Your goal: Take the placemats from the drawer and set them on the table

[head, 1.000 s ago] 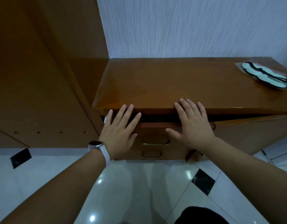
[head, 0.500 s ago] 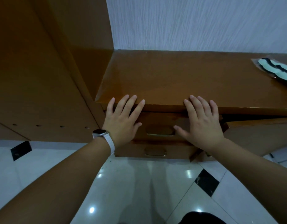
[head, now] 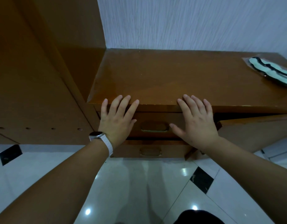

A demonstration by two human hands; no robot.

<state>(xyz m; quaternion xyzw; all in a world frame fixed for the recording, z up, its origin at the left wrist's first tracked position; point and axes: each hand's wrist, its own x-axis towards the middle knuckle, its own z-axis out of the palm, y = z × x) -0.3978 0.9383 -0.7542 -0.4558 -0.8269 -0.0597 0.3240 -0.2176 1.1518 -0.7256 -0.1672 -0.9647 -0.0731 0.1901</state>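
The brown wooden table top [head: 163,75] runs across the middle of the view. Under its front edge is the top drawer [head: 155,117] with a recessed brass handle [head: 154,126]; its front sits nearly flush under the edge. My left hand [head: 117,117] lies flat on the drawer front at its left end, fingers spread, holding nothing. My right hand [head: 196,120] lies flat on the drawer front at its right end, also empty. A pale green placemat stack with a black band [head: 272,70] lies in clear wrapping on the table's far right. The drawer's inside is hidden.
A second drawer [head: 151,151] with the same kind of handle sits below the top one. A tall wooden cabinet side [head: 34,78] stands on the left. The part to the right of the drawers [head: 256,131] juts forward at an angle. The floor is glossy white tile [head: 139,183].
The top drawer has slid inward under both palms; the dark gap above its front has shut. Both hands moved forward with it, fingertips now at the table's edge.
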